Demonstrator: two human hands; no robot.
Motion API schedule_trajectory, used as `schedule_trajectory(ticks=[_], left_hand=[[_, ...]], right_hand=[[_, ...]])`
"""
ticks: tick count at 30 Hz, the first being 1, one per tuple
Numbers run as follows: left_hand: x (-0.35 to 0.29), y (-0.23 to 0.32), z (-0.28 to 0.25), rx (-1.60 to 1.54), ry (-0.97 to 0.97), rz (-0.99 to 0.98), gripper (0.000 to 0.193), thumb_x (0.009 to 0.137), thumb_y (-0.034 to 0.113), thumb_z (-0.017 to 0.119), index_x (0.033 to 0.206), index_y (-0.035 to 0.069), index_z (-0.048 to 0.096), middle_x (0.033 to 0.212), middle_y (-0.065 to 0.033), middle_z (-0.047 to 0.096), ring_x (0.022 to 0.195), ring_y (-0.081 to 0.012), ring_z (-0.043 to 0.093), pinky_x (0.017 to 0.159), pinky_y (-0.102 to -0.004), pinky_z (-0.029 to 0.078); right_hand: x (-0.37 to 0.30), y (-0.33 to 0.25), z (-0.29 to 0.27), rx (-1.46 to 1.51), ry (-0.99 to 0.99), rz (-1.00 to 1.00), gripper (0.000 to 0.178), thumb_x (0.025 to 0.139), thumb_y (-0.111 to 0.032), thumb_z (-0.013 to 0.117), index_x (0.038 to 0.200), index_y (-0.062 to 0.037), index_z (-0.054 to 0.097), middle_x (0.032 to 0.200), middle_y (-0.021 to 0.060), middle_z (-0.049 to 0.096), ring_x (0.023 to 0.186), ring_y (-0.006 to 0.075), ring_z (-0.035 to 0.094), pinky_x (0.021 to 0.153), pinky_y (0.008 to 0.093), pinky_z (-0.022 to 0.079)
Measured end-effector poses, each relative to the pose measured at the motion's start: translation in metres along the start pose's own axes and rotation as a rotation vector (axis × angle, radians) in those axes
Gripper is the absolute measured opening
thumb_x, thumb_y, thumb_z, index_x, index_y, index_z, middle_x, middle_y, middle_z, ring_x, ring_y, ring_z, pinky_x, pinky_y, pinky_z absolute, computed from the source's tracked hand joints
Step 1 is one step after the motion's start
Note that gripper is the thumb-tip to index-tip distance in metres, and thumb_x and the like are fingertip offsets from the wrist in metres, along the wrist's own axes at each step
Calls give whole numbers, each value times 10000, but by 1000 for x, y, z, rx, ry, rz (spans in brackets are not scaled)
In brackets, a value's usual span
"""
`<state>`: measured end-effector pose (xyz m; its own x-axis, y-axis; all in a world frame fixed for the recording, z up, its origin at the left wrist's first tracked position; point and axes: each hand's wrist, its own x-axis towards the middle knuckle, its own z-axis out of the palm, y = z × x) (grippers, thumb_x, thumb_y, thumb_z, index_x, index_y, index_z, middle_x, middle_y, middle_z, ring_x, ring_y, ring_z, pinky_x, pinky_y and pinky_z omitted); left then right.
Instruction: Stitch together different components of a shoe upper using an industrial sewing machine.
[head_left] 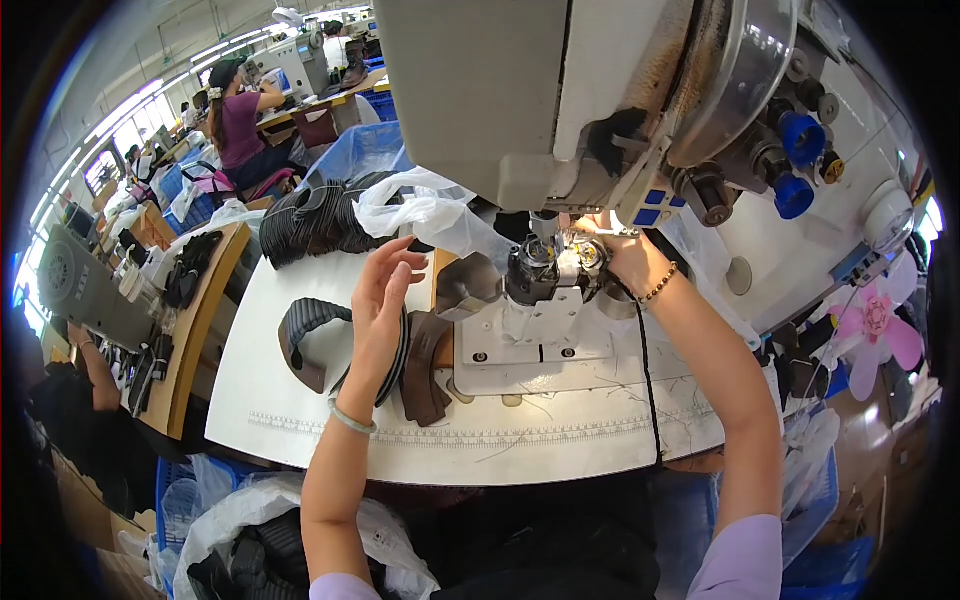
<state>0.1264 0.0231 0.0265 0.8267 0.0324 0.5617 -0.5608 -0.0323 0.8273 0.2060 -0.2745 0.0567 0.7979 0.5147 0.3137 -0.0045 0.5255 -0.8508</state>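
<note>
A grey sewing machine (480, 100) fills the upper middle, its needle area over a metal work head (555, 270) on a white base. My left hand (382, 285) is raised over the white table, fingers apart and holding nothing. Beside it are a curved black ribbed piece (315, 318) and a flat dark brown curved piece (425, 375). My right hand (640, 262) reaches in behind the work head at its right side; the machine hides most of its fingers. A black cord (648, 380) hangs down next to my right forearm.
A stack of black ribbed pieces (325, 222) and a crumpled clear plastic bag (430, 208) lie at the table's far left. Loose threads (545, 405) litter the table near its printed ruler. Bagged black pieces (265, 555) sit lower left. Co-workers (240, 130) sit at the left.
</note>
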Motion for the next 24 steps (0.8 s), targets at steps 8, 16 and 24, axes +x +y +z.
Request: schedule_trajectory(ticks=[8,16,24], left_hand=[[-3,-3,-5,9,150,12,276,1001,204,498,1164,-3,579,911,-71,648,856,-128,618,791,-277,502],[-8,1,0,26,167,24,218,998,135,491,1122,-10,599,879,-63,648,813,-110,616,746,-251,496],[-12,-2,7,132,189,134,179,978,68,497,1075,-28,614,868,-63,637,796,-103,610,734,-248,499]], right_hand=[[-4,-19,33,-306,375,247,290,942,-100,564,1186,55,539,1193,147,598,1098,209,591,940,347,507],[15,7,-31,-84,147,223,349,904,19,522,1225,156,500,1236,256,580,1083,243,626,987,347,510],[4,-17,-12,-167,600,-33,217,932,-56,504,1112,58,547,1179,178,602,1063,259,615,995,348,490]])
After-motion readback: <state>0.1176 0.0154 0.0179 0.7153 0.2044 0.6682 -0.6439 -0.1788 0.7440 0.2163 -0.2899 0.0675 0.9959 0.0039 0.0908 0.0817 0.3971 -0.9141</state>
